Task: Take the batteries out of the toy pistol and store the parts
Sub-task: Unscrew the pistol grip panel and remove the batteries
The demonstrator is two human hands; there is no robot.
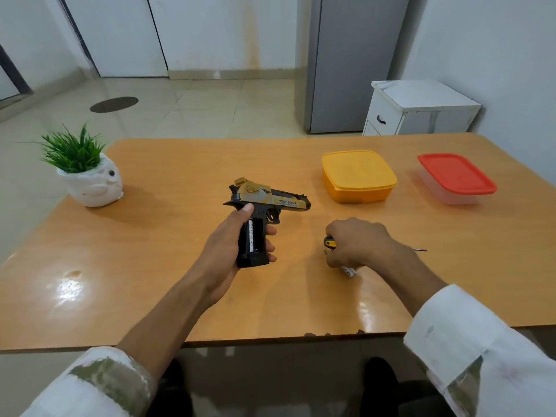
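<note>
My left hand (pixel 231 239) grips the black handle of a gold and black toy pistol (pixel 267 200), held above the table with the barrel pointing right. The handle's side is open, and silver batteries (pixel 252 236) show inside it. To the right, my right hand (pixel 356 242) lies knuckles up on the table, fingers curled over a screwdriver with a yellow and black handle (pixel 329 242); its metal tip (pixel 420 250) sticks out past the wrist. A small silver object (pixel 349 270), perhaps a battery, peeks out from under that hand.
On the wooden table (pixel 180 281), a yellow lidded box (pixel 358 176) and a clear box with a red lid (pixel 455 177) stand at the back right. A white pot with a green plant (pixel 87 176) sits at the back left. A white cabinet (pixel 418 109) stands behind.
</note>
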